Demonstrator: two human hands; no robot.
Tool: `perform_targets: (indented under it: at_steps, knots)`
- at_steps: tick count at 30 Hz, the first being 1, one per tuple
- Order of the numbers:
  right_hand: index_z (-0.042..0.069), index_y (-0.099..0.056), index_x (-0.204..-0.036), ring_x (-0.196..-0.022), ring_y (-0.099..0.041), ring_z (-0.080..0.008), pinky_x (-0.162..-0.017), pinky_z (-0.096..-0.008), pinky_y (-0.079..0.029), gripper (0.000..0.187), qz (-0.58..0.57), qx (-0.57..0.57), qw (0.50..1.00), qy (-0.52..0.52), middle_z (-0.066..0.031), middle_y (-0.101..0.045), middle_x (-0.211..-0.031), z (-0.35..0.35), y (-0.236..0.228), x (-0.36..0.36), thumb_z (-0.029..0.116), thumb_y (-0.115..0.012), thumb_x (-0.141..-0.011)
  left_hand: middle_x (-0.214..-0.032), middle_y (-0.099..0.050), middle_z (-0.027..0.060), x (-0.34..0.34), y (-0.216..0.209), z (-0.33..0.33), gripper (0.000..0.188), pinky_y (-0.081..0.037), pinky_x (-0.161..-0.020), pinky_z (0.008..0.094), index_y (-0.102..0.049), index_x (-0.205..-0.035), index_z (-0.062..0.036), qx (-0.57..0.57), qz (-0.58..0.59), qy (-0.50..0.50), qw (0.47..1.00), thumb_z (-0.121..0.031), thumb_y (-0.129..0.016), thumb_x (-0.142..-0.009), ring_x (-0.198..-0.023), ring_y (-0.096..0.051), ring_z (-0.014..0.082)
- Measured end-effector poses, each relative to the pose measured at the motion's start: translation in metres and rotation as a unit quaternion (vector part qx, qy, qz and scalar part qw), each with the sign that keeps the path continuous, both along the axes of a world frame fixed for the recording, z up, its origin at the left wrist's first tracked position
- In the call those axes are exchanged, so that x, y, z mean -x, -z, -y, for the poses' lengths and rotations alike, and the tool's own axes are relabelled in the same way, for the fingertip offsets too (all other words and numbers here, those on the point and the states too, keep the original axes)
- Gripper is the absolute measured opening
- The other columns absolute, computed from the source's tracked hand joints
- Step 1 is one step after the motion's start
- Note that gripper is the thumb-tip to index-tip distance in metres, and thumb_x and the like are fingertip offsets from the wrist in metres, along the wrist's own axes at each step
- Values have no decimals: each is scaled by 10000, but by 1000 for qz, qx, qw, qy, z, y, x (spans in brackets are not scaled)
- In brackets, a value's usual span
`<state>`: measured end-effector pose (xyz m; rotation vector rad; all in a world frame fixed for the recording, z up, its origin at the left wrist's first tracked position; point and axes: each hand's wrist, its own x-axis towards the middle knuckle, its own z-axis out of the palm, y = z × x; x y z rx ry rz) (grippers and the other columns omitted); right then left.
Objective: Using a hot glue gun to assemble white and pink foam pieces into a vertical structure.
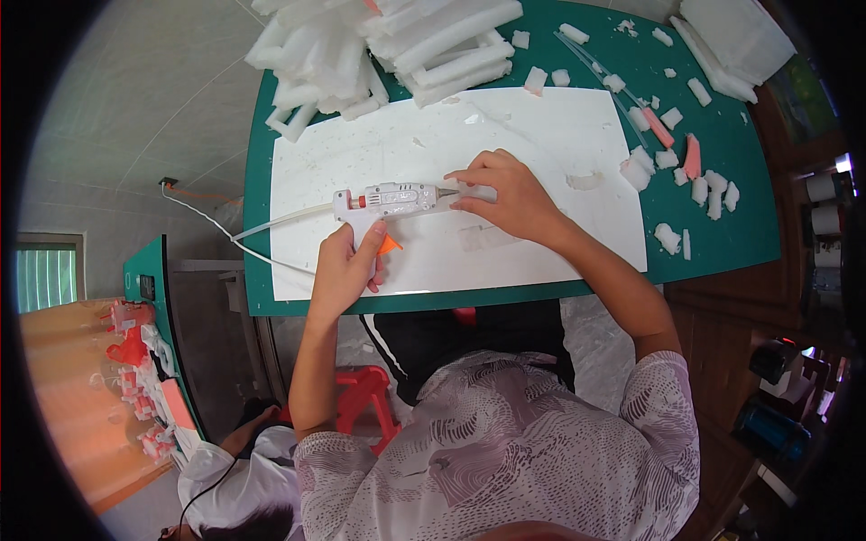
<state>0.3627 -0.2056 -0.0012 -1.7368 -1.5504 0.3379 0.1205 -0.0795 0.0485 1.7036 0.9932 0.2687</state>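
Note:
My left hand [343, 270] is wrapped round the handle of a white hot glue gun [401, 197], with its orange trigger showing beside the fingers. The gun lies level, its metal nozzle pointing right. A clear glue stick and a white cord trail off its back end to the left. Just past the nozzle tip, my right hand [519, 203] pinches a small white foam piece [478, 192] between thumb and fingers. Whether the nozzle touches the foam I cannot tell. Both hands are over a white board [595, 234] with scraps and glue marks on it.
Stacked white foam frames [433, 45] stand at the back of the green table [740, 234]. Foam scraps, pink foam pieces [692, 157] and clear glue sticks [586, 54] lie at the right. A red stool [365, 397] is below the table; another person [239, 478] sits at lower left.

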Motion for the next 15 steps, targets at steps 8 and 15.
perform_targets:
  at_steps: [8, 15]
  knots:
    - [76, -752, -1132, -956, -568, -229, -831, -339, -481, 358, 0, -5, 1000, 10, -71, -642, -955, 0, 3, -1, 259, -802, -828, -583, -589, 95, 0, 0, 1, 465, -457, -374, 273, -535, -740, 22, -4, -11, 6, 1000, -359, -644, -984, -435, -572, 132]
    - [67, -752, -1125, -952, -569, -235, -830, -341, -474, 356, -7, -4, 1000, 3, -73, -643, -954, -1, 0, -1, 256, -801, -827, -595, -590, 90, 6, 2, 0, 439, -463, -383, 275, -554, -771, 21, 16, 12, -4, 1000, -352, -653, -980, -450, -580, 132]
